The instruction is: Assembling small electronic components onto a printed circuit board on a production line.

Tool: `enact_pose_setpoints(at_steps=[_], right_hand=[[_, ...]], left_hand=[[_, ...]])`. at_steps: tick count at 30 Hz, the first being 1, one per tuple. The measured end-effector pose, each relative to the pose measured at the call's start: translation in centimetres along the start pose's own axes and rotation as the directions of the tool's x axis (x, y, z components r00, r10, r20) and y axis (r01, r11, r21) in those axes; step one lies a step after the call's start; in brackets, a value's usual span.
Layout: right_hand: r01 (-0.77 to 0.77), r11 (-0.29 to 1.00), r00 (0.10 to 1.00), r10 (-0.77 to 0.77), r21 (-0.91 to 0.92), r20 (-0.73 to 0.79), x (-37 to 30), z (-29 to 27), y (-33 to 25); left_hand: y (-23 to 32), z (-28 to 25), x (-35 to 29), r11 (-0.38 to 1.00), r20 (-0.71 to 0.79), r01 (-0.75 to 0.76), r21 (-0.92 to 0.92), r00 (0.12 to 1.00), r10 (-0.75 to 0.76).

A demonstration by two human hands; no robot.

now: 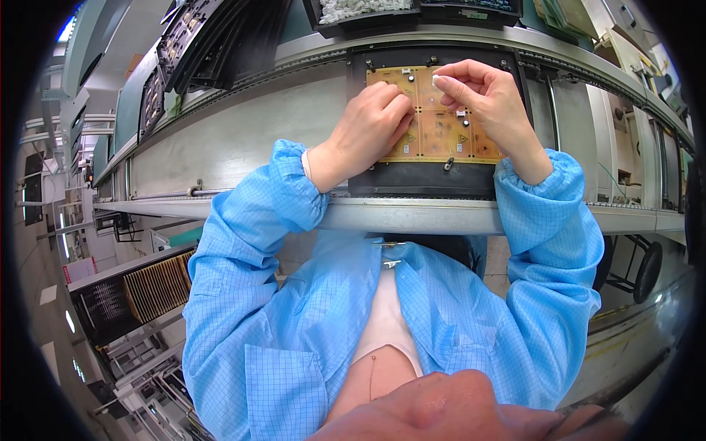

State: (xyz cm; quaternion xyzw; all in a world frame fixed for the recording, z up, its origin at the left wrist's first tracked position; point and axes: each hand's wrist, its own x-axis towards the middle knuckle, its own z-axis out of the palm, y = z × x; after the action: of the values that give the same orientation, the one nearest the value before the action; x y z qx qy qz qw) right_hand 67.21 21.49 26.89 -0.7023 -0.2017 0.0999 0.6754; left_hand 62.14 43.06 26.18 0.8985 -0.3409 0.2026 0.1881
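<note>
A yellow-brown circuit board panel [434, 132] lies in a black carrier frame [434, 181] with small clamps round its edge. My right hand [491, 101] hovers over the board's upper right, thumb and forefinger pinching a small white part [438, 80], perhaps a connector. Over the left part of the panel is my left hand [362, 131], its fingers curled down toward the board; whatever its fingertips hold or touch is hidden. A white connector [460, 113] and a black round component [466, 123] sit on the panel near my right hand.
The carrier rests between the metal rails [412, 214] of a conveyor line. Beyond it stand a black bin of white parts [368, 10] and another bin [471, 13] of dark bluish parts. Black carriers [198, 44] are stacked at the far left; a slotted rack [158, 287] stands lower left.
</note>
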Motion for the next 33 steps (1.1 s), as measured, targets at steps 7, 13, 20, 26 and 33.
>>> enact_pose_setpoints(at_steps=[7,13,20,26,33], right_hand=[[-0.044,0.998,0.998,0.042,0.046,0.035,-0.1,-0.2,0.8],[-0.151,0.977,0.988,0.154,0.148,-0.008,-0.3,-1.0,0.9],[0.072,0.997,0.974,-0.075,-0.021,-0.212,7.8,-1.8,-0.5],[0.117,0.986,0.947,-0.146,-0.116,-0.287,10.1,-2.9,1.0],[-0.215,0.880,0.969,0.245,0.422,-0.017,0.4,-2.7,1.1]], left_hand=[[-0.6,0.0,-0.2,0.993,0.042,-0.114,0.002,0.993,0.114],[0.3,-0.2,-0.4,0.997,0.009,-0.062,-0.052,0.998,0.063],[-1.0,-0.1,1.0,0.991,-0.115,-0.048,-0.124,0.993,0.034],[-1.7,1.1,0.9,0.969,-0.099,0.095,-0.229,0.988,-0.120],[0.0,0.6,0.2,0.916,0.026,0.177,-0.359,0.983,-0.180]])
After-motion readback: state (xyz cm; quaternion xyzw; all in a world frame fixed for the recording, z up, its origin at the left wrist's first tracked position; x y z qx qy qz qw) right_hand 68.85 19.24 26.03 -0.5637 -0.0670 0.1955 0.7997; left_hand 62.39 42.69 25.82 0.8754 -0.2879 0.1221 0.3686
